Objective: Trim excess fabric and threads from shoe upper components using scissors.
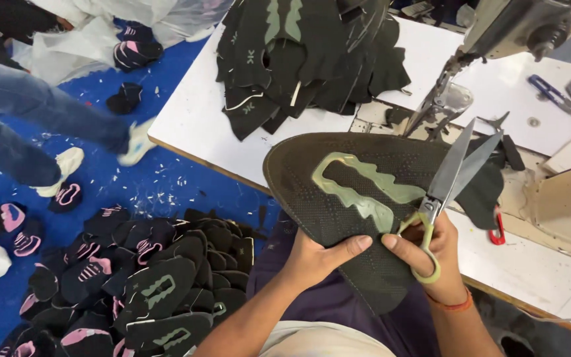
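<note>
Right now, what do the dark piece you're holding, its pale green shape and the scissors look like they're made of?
Dark shoe-upper piece: looks like knit or mesh fabric, matt, with a fine dotted texture. Pale green overlay: probably a thin rubbery or plastic film, smooth with a slight sheen. Scissors: bare grey metal blades, dull shine; loop handles look like yellow-green plastic. The left hand grips the piece; the right hand holds the scissors.

A: Wearer's arms? Sleeves?
B: Both forearms bare. Left hand (pixel 313 259) without rings or glove. Right hand (pixel 431 254) has a thin orange band at the wrist.
A: Clothing?
B: Pale cream top, dark purple trousers.
</note>
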